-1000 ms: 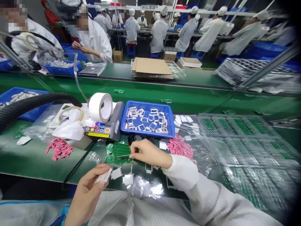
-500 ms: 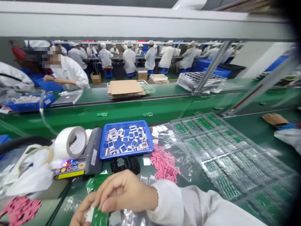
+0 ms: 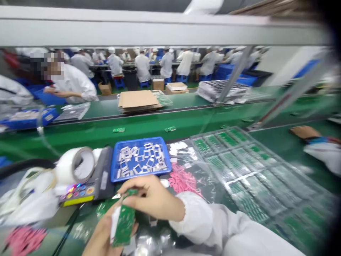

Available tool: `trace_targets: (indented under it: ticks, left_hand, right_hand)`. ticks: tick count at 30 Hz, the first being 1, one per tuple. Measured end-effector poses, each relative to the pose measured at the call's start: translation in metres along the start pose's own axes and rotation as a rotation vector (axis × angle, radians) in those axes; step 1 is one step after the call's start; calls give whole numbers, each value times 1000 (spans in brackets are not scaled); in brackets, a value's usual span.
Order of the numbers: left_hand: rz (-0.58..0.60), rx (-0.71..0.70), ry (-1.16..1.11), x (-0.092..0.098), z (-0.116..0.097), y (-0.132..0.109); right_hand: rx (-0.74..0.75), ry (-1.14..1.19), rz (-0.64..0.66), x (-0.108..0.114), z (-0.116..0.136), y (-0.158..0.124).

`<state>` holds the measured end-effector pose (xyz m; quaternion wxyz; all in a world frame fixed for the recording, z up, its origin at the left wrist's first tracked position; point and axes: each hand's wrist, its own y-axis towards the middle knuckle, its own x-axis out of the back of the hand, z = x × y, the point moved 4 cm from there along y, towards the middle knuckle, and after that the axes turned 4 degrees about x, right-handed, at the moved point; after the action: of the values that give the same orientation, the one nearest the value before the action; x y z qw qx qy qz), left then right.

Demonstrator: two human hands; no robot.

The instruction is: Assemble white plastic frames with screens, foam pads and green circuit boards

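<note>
In the lower middle, a green circuit board stands tilted, with a white piece along its left side. My left hand is closed around the board's lower part. At its upper end my right hand pinches with thumb and forefinger, and a small green part shows between those fingers. Motion blur hides the exact contact. Behind my hands lies another green board, partly covered. A blue tray of small white-rimmed frames sits just beyond my right hand.
Pink strips lie right of the tray, and more pink strips at lower left. A tape roll rests by a grey device. Clear trays hold green boards at right. A co-worker's hand is at far right. Beyond runs a green conveyor.
My right hand has moved up from across the board to its upper end. More of the board's face now shows, and the white piece is plainer. The view has shifted slightly.
</note>
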<state>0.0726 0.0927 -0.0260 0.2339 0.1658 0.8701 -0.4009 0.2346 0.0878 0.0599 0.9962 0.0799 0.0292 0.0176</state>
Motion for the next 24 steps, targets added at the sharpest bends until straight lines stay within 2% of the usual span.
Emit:
trace_targets:
  ticks: [3, 5, 11, 15, 19, 24]
  left_hand:
    - [109, -56, -62, -33, -10, -19]
    - [177, -58, -82, -42, -13, -22]
    - [236, -81, -144, -32, -10, -21]
    - [272, -55, -146, -32, -7, -20]
    - [321, -127, -155, -32, -7, -21]
    - [318, -152, -149, -26, -7, -21]
  right_hand:
    - [-33, -54, 6, 3, 1, 7]
    - [-62, -8, 36, 0, -2, 11]
    - [-55, 106, 88, -13, -10, 13]
    - [-127, 149, 129, -20, -15, 10]
    - [-131, 152, 125, -22, -15, 11]
    - [-141, 138, 127, -22, -17, 13]
